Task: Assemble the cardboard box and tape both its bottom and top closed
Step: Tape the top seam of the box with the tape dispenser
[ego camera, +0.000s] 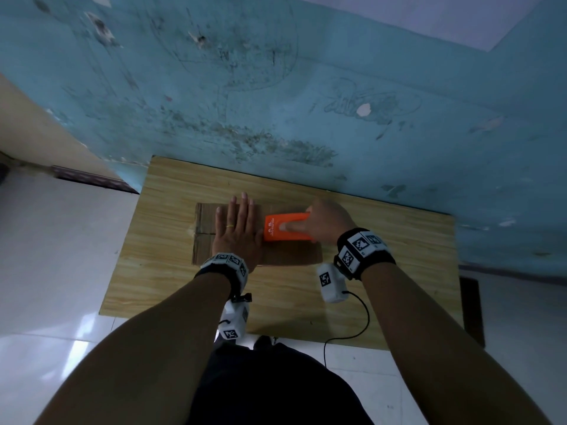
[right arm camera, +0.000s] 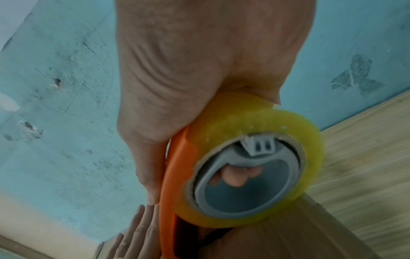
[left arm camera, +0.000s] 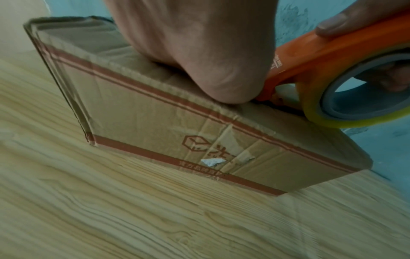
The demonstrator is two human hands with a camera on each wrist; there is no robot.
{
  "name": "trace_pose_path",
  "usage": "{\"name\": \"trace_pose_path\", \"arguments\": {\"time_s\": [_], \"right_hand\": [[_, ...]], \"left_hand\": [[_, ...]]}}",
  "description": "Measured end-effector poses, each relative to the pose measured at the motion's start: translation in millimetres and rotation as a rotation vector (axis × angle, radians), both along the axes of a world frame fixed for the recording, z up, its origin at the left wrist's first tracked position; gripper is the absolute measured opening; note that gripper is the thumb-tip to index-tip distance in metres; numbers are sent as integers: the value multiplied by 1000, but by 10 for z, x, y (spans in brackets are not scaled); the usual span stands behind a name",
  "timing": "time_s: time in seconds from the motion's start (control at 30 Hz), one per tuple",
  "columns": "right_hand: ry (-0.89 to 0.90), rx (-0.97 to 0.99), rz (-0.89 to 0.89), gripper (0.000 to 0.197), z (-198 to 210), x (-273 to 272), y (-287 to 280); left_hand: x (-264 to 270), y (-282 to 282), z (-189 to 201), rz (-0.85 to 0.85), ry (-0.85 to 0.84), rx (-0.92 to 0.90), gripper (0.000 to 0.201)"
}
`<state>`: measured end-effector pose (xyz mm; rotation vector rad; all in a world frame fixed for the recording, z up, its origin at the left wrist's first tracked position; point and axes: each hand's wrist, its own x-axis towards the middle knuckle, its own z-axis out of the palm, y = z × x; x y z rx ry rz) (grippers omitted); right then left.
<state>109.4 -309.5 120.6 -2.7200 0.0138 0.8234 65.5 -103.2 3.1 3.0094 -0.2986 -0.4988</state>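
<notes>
A closed cardboard box (ego camera: 257, 233) sits mid-frame on the wooden surface (ego camera: 383, 271). The left hand (ego camera: 236, 231) presses flat on its flaps, fingers straight; the right hand (ego camera: 325, 223) grips an orange tape dispenser (ego camera: 287, 227) at the seam. One face is apparently being taped; the other's state is hidden.

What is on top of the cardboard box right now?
On the cardboard box the left hand presses flat, and beside it the right hand holds the orange tape dispenser against the top. The flap seam beneath both is covered; taped or not, I cannot tell.
</notes>
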Motion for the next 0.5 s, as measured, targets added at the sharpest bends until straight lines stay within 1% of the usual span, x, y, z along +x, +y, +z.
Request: {"name": "trace_pose_path", "arguments": {"time_s": [0.17,0.27,0.43,0.5], "right_hand": [[42,117,-55,72,37,-33,-198],[55,172,-66,69,73,-41,-266],[76,246,-96,65,97,-66,-361],[78,244,-84,65,101,-69,-393]], "left_hand": [[11,28,46,5,11,-24,76],[13,46,65,3,8,-47,79],[45,90,0,9,40,-86,75],[43,109,-12,-1,39,-89,72]]}}
